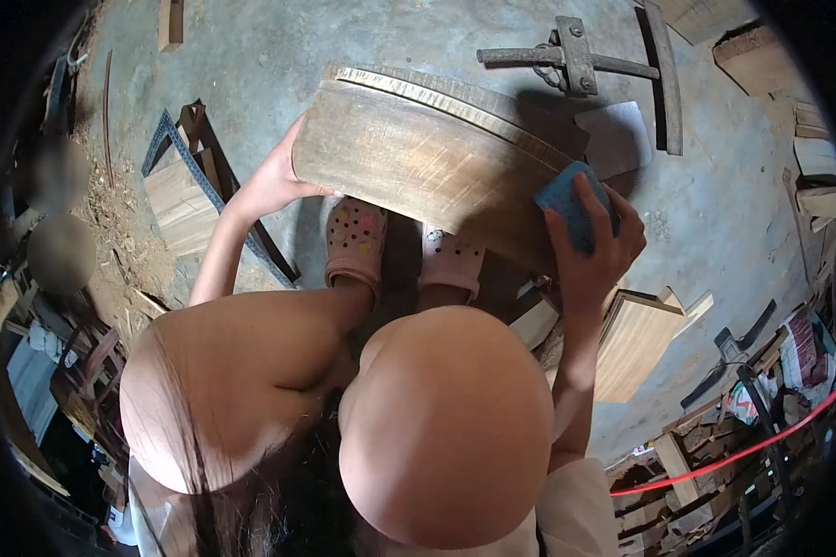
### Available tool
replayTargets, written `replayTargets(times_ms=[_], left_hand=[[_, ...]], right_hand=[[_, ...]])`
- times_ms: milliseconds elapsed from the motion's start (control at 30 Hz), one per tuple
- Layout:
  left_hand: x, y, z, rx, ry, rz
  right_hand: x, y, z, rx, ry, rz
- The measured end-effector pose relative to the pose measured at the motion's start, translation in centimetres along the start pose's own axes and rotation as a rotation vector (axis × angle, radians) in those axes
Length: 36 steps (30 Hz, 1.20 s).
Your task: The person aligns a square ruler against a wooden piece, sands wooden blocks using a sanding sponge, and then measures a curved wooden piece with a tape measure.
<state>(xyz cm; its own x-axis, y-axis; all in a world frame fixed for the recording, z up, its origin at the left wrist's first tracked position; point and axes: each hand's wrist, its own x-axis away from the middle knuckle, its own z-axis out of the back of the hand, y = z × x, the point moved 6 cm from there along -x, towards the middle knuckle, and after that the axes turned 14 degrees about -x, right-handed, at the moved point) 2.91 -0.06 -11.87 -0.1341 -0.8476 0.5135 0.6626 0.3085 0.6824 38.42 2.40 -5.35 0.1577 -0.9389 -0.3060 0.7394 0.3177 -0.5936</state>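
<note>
A long wooden piece (pixel 418 153), with a pale grooved strip along its far edge and light scratches on its face, is held above my shoes. My left hand (pixel 283 181) grips its left end, the thumb along the near lower edge and the other fingers mostly hidden behind. At the right end, my right hand (pixel 599 227) is closed around a blue sanding pad (pixel 567 200), which touches the wood. Below the piece, pink clogs (pixel 355 237) show between it and my bent knees.
A metal bar clamp (pixel 576 58) lies on the concrete floor (pixel 260 56), near a pale sheet (pixel 615 139). Left are a blue-edged strip (pixel 204 181) and a wooden board (pixel 181 209). Light wooden pieces (pixel 636 343) stand at right, by scrap wood and a red cable (pixel 734 455).
</note>
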Motion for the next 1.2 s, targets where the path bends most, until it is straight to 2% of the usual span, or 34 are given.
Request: replayTargets(times_ms=[100, 167, 233, 333, 367, 400, 433, 500, 533, 600, 667, 767, 933, 1000, 1067, 1167, 1200], left_hand=[[-0.1, 0.3, 0.0, 0.005, 0.006, -0.012], [-0.1, 0.5, 0.0, 0.008, 0.007, -0.033], [0.0, 0.8, 0.0, 0.05, -0.001, -0.026], [-0.4, -1.6, -0.5, -0.001, -0.074, 0.03], [-0.5, -2.3, -0.6, -0.036, -0.108, 0.051], [0.0, -0.2, -0.2, 0.068, -0.014, -0.043], [0.0, 0.1, -0.1, 0.047, 0.006, -0.079], [-0.2, 0.2, 0.0, 0.013, 0.051, -0.147], [-0.2, 0.5, -0.1, 0.052, 0.046, -0.157], [-0.2, 0.5, -0.1, 0.069, 0.034, -0.163], [0.0, 0.4, -0.2, 0.077, 0.026, -0.156], [-0.2, 0.6, -0.1, 0.064, 0.037, -0.159], [0.0, 0.7, -0.1, 0.095, 0.029, -0.163], [0.0, 0.4, -0.3, 0.003, -0.095, -0.034], [0.2, 0.1, -0.4, -0.01, -0.198, 0.07], [0.0, 0.2, -0.3, 0.141, 0.031, -0.142], [-0.1, 0.0, -0.3, 0.107, 0.029, -0.128]], right_hand=[[-1.4, -4.0, -3.6, -0.092, -0.095, 0.015], [-3.3, -8.1, -8.4, -0.228, -0.143, 0.118], [-5.6, -12.4, -11.8, -0.226, -0.144, 0.267], [-7.1, -15.5, -15.1, -0.208, -0.172, 0.36], [-6.8, -15.3, -14.4, -0.221, -0.147, 0.372], [-6.3, -14.1, -13.5, -0.231, -0.124, 0.387], [-5.8, -12.5, -12.4, -0.239, -0.105, 0.407], [-3.7, -7.5, -8.6, -0.383, -0.167, 0.227], [-2.4, -5.2, -5.9, -0.211, -0.09, 0.149], [0.1, -1.1, -0.8, 0.01, -0.067, 0.142], [2.1, 0.8, 2.1, 0.062, -0.03, 0.043], [1.8, 0.2, 0.2, 0.039, -0.025, 0.091], [-4.2, -11.2, -11.0, -0.223, -0.11, 0.391], [-5.7, -15.5, -14.5, -0.242, -0.179, 0.45], [-5.6, -16.2, -15.1, -0.232, -0.2, 0.467], [-4.7, -13.4, -12.2, -0.287, -0.178, 0.437], [-4.2, -11.1, -10.5, -0.28, -0.312, 0.305]])
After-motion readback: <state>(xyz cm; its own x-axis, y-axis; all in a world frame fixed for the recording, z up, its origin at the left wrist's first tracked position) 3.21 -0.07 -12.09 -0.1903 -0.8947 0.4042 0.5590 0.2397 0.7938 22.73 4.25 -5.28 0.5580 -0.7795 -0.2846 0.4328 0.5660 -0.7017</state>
